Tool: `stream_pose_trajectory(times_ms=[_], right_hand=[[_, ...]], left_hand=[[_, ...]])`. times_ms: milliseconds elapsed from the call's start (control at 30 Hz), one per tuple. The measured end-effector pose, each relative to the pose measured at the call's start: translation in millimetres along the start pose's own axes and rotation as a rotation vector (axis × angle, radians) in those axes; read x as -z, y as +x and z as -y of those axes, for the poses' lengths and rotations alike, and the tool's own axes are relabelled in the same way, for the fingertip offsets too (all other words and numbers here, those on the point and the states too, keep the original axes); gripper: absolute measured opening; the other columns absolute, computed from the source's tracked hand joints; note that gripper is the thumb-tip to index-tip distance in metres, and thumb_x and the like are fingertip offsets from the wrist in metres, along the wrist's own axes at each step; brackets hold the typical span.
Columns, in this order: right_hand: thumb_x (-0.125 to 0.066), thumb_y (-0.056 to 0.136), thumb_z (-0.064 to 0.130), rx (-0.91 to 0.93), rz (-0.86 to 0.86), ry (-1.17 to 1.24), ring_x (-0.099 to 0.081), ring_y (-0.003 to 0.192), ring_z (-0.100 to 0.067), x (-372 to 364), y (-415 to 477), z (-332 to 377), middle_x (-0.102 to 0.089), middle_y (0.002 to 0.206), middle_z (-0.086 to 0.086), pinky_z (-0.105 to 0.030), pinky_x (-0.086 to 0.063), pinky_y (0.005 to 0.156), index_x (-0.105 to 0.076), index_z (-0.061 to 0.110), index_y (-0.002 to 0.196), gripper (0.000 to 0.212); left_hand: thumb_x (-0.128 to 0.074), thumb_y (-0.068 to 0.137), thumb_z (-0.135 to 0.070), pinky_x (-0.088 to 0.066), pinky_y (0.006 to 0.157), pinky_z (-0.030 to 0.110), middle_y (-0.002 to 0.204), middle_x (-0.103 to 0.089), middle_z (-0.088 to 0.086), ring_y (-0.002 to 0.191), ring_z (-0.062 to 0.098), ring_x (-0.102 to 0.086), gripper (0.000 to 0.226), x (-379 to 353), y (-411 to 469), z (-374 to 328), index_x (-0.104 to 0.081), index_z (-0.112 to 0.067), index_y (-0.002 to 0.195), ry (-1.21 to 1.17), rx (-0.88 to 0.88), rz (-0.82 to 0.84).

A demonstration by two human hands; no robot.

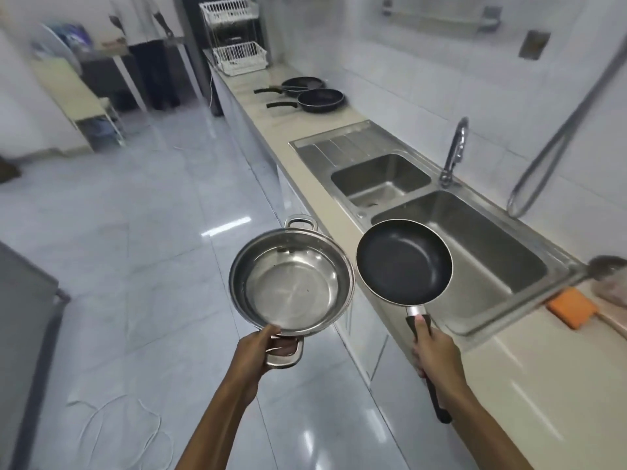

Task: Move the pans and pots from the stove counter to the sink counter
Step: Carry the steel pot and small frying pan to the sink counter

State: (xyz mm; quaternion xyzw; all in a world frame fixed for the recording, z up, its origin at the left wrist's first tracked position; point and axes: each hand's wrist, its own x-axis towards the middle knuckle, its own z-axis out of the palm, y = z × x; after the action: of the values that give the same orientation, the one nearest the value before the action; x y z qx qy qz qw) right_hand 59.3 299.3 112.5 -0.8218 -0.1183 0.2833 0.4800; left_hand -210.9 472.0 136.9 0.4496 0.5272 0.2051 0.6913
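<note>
My left hand grips the near handle of a shiny steel pot, held empty over the floor just left of the counter edge. My right hand is closed around the black handle of a dark non-stick frying pan, which hovers over the near corner of the sink. Further along the beige counter, beyond the sink, lie two black frying pans with their handles pointing left.
A double-bowl steel sink with a drainboard and a tap fills the counter's middle. An orange sponge lies at the right. White wire racks stand at the counter's far end. A person stands in the background; grey tiled floor lies left.
</note>
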Motion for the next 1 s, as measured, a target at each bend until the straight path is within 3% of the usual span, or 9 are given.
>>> stream_pose_trajectory(times_ms=[100, 233, 367, 533, 633, 733, 800, 867, 1000], right_hand=[[-0.045, 0.099, 0.055, 0.008, -0.005, -0.02, -0.048, 0.033, -0.011, -44.5, 50.2, 35.1, -0.058, 0.045, 0.003, -0.024, -0.041, 0.034, -0.064, 0.01, 0.068, 0.058], [-0.045, 0.1, 0.055, 0.008, 0.004, -0.019, -0.052, 0.038, -0.014, -116.7, 122.7, 82.9, -0.059, 0.048, 0.002, -0.028, -0.044, 0.04, -0.067, 0.008, 0.07, 0.06], [-0.044, 0.101, 0.053, -0.021, -0.038, -0.001, -0.051, 0.04, -0.018, -185.6, 187.9, 137.0, -0.057, 0.048, 0.001, -0.031, -0.042, 0.043, -0.065, 0.009, 0.069, 0.058], [-0.047, 0.101, 0.051, -0.084, -0.093, 0.051, -0.047, 0.038, -0.013, -254.6, 263.8, 205.7, -0.056, 0.048, 0.002, -0.028, -0.039, 0.038, -0.066, 0.003, 0.074, 0.058], [-0.047, 0.103, 0.048, -0.11, -0.119, 0.095, -0.045, 0.037, -0.013, -286.1, 305.9, 238.8, -0.053, 0.049, 0.0, -0.027, -0.037, 0.035, -0.064, 0.008, 0.074, 0.053], [-0.047, 0.104, 0.046, -0.134, -0.176, 0.128, -0.042, 0.035, -0.016, -318.2, 364.4, 262.0, -0.05, 0.049, 0.0, -0.026, -0.036, 0.036, -0.06, 0.008, 0.072, 0.051], [-0.048, 0.103, 0.047, -0.151, -0.203, 0.131, -0.042, 0.034, -0.015, -336.8, 403.5, 276.5, -0.05, 0.047, 0.001, -0.025, -0.036, 0.035, -0.061, 0.008, 0.071, 0.052], [-0.046, 0.104, 0.047, -0.158, -0.23, 0.137, -0.043, 0.034, -0.016, -355.7, 447.4, 290.0, -0.05, 0.046, 0.002, -0.027, -0.037, 0.037, -0.062, 0.008, 0.071, 0.053], [-0.045, 0.102, 0.051, -0.221, -0.308, 0.115, -0.052, 0.038, -0.023, -385.9, 517.5, 325.1, -0.059, 0.051, -0.005, -0.031, -0.043, 0.044, -0.066, 0.007, 0.069, 0.058]], left_hand=[[-0.063, 0.09, -0.029, -0.055, 0.099, 0.047, 0.102, -0.082, 0.016, 0.098, 0.028, -0.078, 0.035, 16.5, 65.7, -36.8, -0.076, -0.002, 0.108, 0.008, -0.003, -0.009], [-0.064, 0.09, -0.028, -0.059, 0.092, 0.043, 0.1, -0.082, 0.017, 0.097, 0.028, -0.078, 0.034, 39.3, 170.5, -87.2, -0.076, -0.001, 0.107, 0.008, 0.006, 0.016], [-0.063, 0.09, -0.023, -0.059, 0.097, 0.046, 0.101, -0.081, 0.02, 0.102, 0.032, -0.077, 0.033, 60.2, 277.1, -151.5, -0.075, 0.001, 0.109, 0.018, 0.038, 0.047], [-0.064, 0.089, -0.022, -0.063, 0.074, 0.032, 0.097, -0.081, 0.02, 0.09, 0.029, -0.08, 0.033, 78.0, 403.7, -238.7, -0.073, 0.002, 0.11, 0.05, 0.055, 0.106], [-0.068, 0.085, -0.021, -0.061, 0.069, 0.03, 0.095, -0.081, 0.021, 0.085, 0.028, -0.08, 0.033, 77.1, 471.8, -284.5, -0.075, 0.005, 0.104, 0.06, 0.084, 0.132], [-0.066, 0.088, -0.022, -0.057, 0.052, 0.022, 0.091, -0.082, 0.019, 0.068, 0.024, -0.079, 0.03, 67.9, 548.3, -325.1, -0.074, 0.004, 0.1, 0.082, 0.1, 0.202], [-0.064, 0.09, -0.023, -0.064, 0.073, 0.036, 0.095, -0.081, 0.021, 0.081, 0.03, -0.081, 0.035, 57.6, 594.8, -350.3, -0.072, 0.006, 0.107, 0.112, 0.095, 0.24], [-0.064, 0.09, -0.023, -0.058, 0.098, 0.048, 0.099, -0.08, 0.023, 0.093, 0.033, -0.079, 0.038, 46.6, 644.1, -375.4, -0.071, 0.007, 0.112, 0.13, 0.093, 0.255], [-0.063, 0.09, -0.021, -0.058, 0.099, 0.048, 0.1, -0.079, 0.026, 0.099, 0.037, -0.077, 0.037, 23.3, 731.6, -431.4, -0.071, 0.008, 0.112, 0.196, 0.14, 0.302]])
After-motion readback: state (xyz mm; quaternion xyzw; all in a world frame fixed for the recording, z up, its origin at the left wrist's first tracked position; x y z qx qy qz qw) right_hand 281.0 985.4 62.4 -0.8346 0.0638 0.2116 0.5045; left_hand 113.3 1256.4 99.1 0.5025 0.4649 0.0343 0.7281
